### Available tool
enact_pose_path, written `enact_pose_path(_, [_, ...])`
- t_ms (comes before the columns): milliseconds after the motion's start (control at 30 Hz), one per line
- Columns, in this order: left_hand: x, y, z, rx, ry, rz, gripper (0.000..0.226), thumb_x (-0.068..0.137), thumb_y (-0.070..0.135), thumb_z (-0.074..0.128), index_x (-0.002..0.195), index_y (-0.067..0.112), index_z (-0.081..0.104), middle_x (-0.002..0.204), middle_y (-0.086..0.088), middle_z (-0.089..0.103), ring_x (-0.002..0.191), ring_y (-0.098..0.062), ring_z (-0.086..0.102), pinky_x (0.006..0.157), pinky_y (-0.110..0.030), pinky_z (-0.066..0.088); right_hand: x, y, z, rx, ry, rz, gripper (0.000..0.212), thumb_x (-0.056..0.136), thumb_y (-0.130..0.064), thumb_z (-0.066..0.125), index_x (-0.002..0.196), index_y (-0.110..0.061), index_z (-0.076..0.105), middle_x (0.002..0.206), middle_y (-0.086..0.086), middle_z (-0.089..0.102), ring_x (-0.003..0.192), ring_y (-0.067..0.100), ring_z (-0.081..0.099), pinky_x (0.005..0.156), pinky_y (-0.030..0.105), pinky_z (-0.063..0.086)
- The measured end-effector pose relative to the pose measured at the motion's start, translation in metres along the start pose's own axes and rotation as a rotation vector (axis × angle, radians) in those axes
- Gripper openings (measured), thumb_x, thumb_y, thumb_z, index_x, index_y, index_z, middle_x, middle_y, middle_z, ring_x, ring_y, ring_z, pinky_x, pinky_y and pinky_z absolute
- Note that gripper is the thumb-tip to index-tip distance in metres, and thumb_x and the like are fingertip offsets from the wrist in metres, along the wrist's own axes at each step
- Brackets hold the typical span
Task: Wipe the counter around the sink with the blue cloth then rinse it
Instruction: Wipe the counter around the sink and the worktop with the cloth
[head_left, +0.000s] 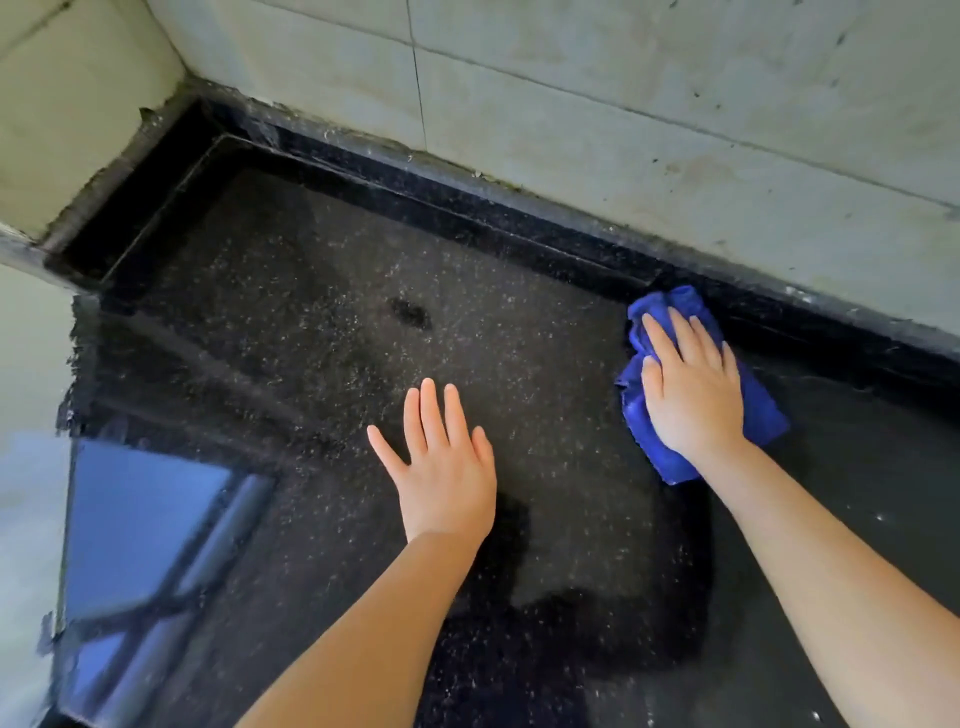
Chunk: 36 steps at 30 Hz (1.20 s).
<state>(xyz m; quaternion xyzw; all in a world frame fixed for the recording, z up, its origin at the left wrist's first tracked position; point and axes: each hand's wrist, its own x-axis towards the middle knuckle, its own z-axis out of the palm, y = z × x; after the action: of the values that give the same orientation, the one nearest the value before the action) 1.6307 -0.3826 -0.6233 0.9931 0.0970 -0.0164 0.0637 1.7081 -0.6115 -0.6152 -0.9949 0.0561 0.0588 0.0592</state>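
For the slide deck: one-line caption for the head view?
Right hand presses blue cloth on black counter by the wall; left hand hovers open.

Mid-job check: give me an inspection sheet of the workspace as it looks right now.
Surface: black speckled counter, glossy, with a dark smudge near the middle and a window reflection at the lower left.
Job's things: blue cloth, bunched, lying on the counter beside the raised back ledge. No sink in view.
Clutter: nothing seen.
Grippers: right hand pressed flat on the cloth; left hand open, fingers spread, over bare counter.
Cables: nothing seen.
Surroundings: pale tiled wall behind, stained along its base; corner at upper left.
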Motion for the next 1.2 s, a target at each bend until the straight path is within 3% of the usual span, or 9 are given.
enact_pose_path(67, [0.001,0.000,0.001,-0.002,0.008,-0.001,0.055,0.092,0.034,0.021,0.136,0.010,0.043,0.143,-0.012,0.042,0.134,-0.028,0.036,0.103,-0.065,0.022,0.006,-0.028,0.003,-0.006,0.028,-0.001,0.049,0.099,-0.027,0.031,0.148,-0.020,0.025,0.157,0.004,0.019,0.145,0.024,0.014,0.116,0.046,0.011])
enact_pose_path(200, [0.002,0.002,0.003,-0.020,0.024,0.003,0.053,0.091,0.034,0.027,0.134,0.011,0.046,0.141,-0.011,0.045,0.133,-0.027,0.038,0.103,-0.065,0.024,0.054,-0.123,0.010,0.008,0.006,-0.293,0.049,0.101,-0.030,0.027,0.149,-0.020,0.022,0.158,0.003,0.016,0.145,0.025,0.012,0.116,0.046,0.011])
enact_pose_path(333, [0.001,0.002,0.006,-0.007,0.040,0.010,0.053,0.091,0.034,0.026,0.134,0.010,0.046,0.142,-0.012,0.044,0.133,-0.027,0.039,0.103,-0.064,0.024,0.097,-0.181,0.007,0.025,-0.063,-0.375,0.049,0.102,-0.032,0.023,0.150,-0.022,0.015,0.159,0.002,0.008,0.145,0.023,0.006,0.117,0.043,0.007])
enact_pose_path(467, [0.002,0.001,0.003,-0.011,0.031,0.005,0.052,0.091,0.033,0.027,0.134,0.010,0.046,0.141,-0.011,0.045,0.132,-0.027,0.039,0.103,-0.065,0.024,0.081,-0.131,0.003,0.011,-0.076,-0.493,0.048,0.102,-0.033,0.022,0.150,-0.029,0.015,0.159,-0.004,0.008,0.146,0.018,0.005,0.117,0.040,0.005])
enact_pose_path(667, [0.002,0.002,-0.002,-0.037,-0.013,0.013,0.053,0.091,0.033,0.025,0.132,0.009,0.048,0.140,-0.012,0.047,0.131,-0.029,0.042,0.101,-0.065,0.025,0.024,0.004,-0.002,-0.019,-0.024,-0.197,0.066,0.088,-0.045,0.004,0.146,-0.025,0.030,0.155,-0.002,0.026,0.143,0.019,0.018,0.115,0.040,0.010])
enact_pose_path(767, [0.002,0.002,-0.001,-0.032,-0.006,0.022,0.054,0.091,0.033,0.024,0.132,0.009,0.048,0.140,-0.012,0.047,0.131,-0.029,0.041,0.102,-0.064,0.024,0.020,-0.017,0.001,-0.008,0.003,-0.078,0.054,0.095,-0.036,0.019,0.146,-0.022,0.029,0.155,0.002,0.025,0.144,0.023,0.018,0.115,0.044,0.011])
enact_pose_path(833, [0.001,0.002,-0.001,-0.031,-0.019,0.022,0.054,0.091,0.034,0.024,0.132,0.009,0.049,0.139,-0.012,0.047,0.131,-0.029,0.041,0.102,-0.064,0.024,0.023,-0.054,0.002,-0.024,0.029,-0.107,0.050,0.098,-0.033,0.024,0.147,-0.023,0.026,0.156,0.002,0.021,0.144,0.024,0.016,0.114,0.045,0.012])
enact_pose_path(1033, [0.001,0.000,0.005,-0.017,0.016,0.019,0.053,0.089,0.033,0.027,0.132,0.009,0.049,0.139,-0.012,0.047,0.130,-0.029,0.041,0.102,-0.065,0.025,0.078,-0.174,0.009,0.037,-0.071,-0.586,0.049,0.101,-0.033,0.024,0.149,-0.027,0.018,0.159,-0.003,0.009,0.146,0.019,0.004,0.117,0.043,0.005])
enact_pose_path(1200, [0.000,0.003,0.002,-0.018,-0.021,-0.012,0.056,0.092,0.036,0.020,0.137,0.012,0.041,0.145,-0.010,0.040,0.136,-0.027,0.033,0.107,-0.062,0.018,0.081,-0.131,0.007,-0.024,-0.086,-0.634,0.048,0.101,-0.035,0.020,0.149,-0.032,0.016,0.159,-0.007,0.006,0.146,0.014,0.002,0.117,0.040,0.001])
